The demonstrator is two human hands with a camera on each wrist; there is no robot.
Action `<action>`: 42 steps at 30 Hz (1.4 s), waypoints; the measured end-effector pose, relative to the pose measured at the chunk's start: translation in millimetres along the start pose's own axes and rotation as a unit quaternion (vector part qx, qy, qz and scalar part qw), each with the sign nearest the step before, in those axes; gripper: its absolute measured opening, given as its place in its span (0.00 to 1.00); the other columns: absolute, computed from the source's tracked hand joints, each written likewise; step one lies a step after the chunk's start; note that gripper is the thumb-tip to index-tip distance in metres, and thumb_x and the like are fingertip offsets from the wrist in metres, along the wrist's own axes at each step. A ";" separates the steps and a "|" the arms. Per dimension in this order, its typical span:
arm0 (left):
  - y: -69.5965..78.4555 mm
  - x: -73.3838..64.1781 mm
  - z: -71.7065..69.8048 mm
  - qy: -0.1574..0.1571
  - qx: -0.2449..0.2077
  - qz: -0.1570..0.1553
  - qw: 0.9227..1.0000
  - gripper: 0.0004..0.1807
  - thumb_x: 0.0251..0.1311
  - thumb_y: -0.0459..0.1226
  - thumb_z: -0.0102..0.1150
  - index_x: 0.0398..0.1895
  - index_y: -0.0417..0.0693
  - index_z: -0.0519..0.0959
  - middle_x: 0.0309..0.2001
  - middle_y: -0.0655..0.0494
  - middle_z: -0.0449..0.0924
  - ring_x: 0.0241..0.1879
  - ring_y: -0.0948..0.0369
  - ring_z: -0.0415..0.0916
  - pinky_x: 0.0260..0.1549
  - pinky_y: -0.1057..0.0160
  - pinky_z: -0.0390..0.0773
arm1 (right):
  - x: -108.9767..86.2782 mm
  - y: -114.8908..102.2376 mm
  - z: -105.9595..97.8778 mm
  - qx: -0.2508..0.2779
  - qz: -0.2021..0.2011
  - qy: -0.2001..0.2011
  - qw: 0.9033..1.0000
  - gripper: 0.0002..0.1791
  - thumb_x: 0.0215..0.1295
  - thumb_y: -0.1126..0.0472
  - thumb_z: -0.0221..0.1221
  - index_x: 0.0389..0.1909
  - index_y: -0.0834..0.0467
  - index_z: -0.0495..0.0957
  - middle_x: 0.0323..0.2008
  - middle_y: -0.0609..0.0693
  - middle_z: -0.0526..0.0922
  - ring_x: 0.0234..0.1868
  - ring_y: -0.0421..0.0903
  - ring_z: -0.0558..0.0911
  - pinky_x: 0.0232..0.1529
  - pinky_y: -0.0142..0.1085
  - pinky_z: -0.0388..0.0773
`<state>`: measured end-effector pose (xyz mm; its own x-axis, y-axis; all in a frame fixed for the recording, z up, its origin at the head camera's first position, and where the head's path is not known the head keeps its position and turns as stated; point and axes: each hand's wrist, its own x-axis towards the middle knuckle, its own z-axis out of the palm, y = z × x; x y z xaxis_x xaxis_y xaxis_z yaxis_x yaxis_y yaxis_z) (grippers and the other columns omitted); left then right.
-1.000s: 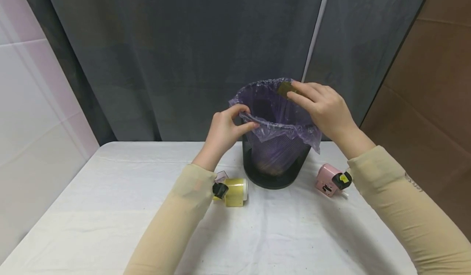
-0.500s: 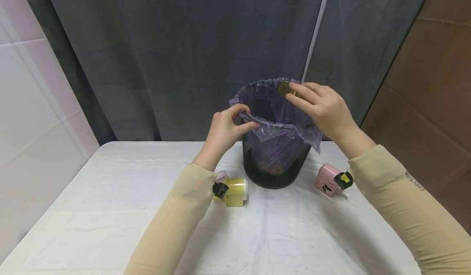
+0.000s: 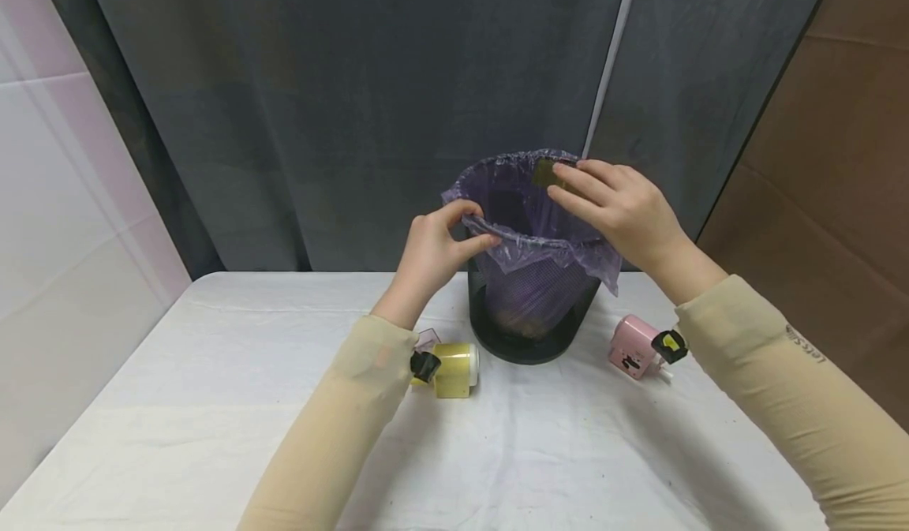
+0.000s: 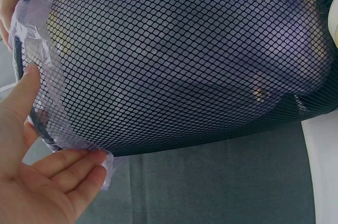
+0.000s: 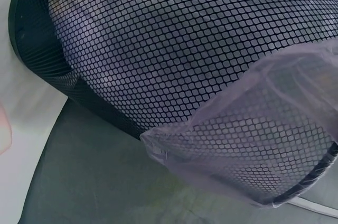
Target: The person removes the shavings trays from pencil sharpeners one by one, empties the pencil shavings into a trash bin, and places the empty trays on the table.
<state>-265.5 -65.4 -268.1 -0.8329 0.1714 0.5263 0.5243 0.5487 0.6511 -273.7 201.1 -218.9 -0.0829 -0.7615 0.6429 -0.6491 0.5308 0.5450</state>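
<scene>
A black mesh waste bin (image 3: 525, 349), lined with a purple bag (image 3: 550, 267), stands at the far side of the table. The liner folds over its rim. My left hand (image 3: 436, 251) pinches the lined rim at the near left; the left wrist view shows its thumb and fingers (image 4: 79, 174) on either side of the edge. Over the bin's right side, my right hand (image 3: 635, 211) holds a small flat olive-gold piece (image 3: 545, 173) just inside the mouth. Its kind is unclear, its rear part lies behind the fingers, and my right thumb is hidden. The right wrist view shows mesh and liner (image 5: 237, 145).
On the white-covered table (image 3: 540, 460), a yellow see-through box with a white round end (image 3: 454, 370) lies under my left wrist. A pinkish clear piece (image 3: 428, 340) sits behind it. A pink printed box (image 3: 632, 347) lies right of the bin. A grey curtain (image 3: 398, 121) hangs behind.
My right hand and the olive-gold piece have shifted very slightly left, with more of the fingers over the piece. My left hand and the bin stay put.
</scene>
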 end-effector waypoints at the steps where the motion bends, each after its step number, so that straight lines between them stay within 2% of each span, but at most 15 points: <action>1: 0.0 0.0 0.0 -0.001 0.000 0.000 1.000 0.20 0.50 0.45 0.72 0.45 0.50 0.80 0.37 0.59 0.82 0.24 0.59 0.63 0.22 0.61 0.63 | 0.0 -0.1 -0.3 0.000 -0.001 -0.003 1.000 0.31 0.52 0.84 0.60 0.56 0.58 0.77 0.59 0.56 0.75 0.51 0.60 0.77 0.47 0.52 0.76; 7: 0.6 -0.6 -0.2 -0.002 -0.004 -0.002 1.000 0.20 0.50 0.44 0.72 0.46 0.48 0.80 0.41 0.58 0.82 0.29 0.59 0.68 0.27 0.62 0.67 | 0.8 -0.2 -1.8 -0.002 -0.011 -0.019 1.000 0.34 0.48 0.83 0.63 0.57 0.57 0.77 0.59 0.56 0.75 0.52 0.59 0.76 0.47 0.51 0.76; 20: 1.3 -1.5 0.6 0.001 -0.002 0.002 1.000 0.19 0.50 0.44 0.72 0.44 0.50 0.80 0.39 0.58 0.82 0.27 0.59 0.67 0.26 0.62 0.67 | 2.1 1.4 -2.9 -0.019 -0.056 -0.027 0.998 0.35 0.46 0.83 0.66 0.57 0.57 0.76 0.60 0.56 0.73 0.52 0.59 0.75 0.46 0.50 0.77; 34: 0.5 -1.5 0.7 0.002 -0.001 0.000 1.000 0.20 0.50 0.45 0.72 0.45 0.50 0.80 0.40 0.58 0.82 0.28 0.59 0.67 0.26 0.62 0.67 | 1.3 2.1 -2.5 -0.036 -0.072 -0.029 0.996 0.35 0.46 0.83 0.65 0.57 0.58 0.75 0.61 0.56 0.72 0.53 0.59 0.75 0.45 0.50 0.77; 42: 0.4 -2.0 0.3 0.001 -0.002 -0.001 1.000 0.20 0.50 0.45 0.72 0.45 0.50 0.80 0.41 0.57 0.83 0.31 0.59 0.70 0.31 0.61 0.70 | 1.8 2.0 -2.3 -0.041 -0.076 -0.026 0.996 0.35 0.46 0.84 0.65 0.57 0.58 0.75 0.61 0.56 0.73 0.52 0.59 0.75 0.44 0.50 0.77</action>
<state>-263.7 -65.3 -269.1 -0.8331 0.1686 0.5268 0.5240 0.5454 0.6541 -273.5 201.7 -215.4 -0.0288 -0.8531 0.5210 -0.5942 0.4337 0.6774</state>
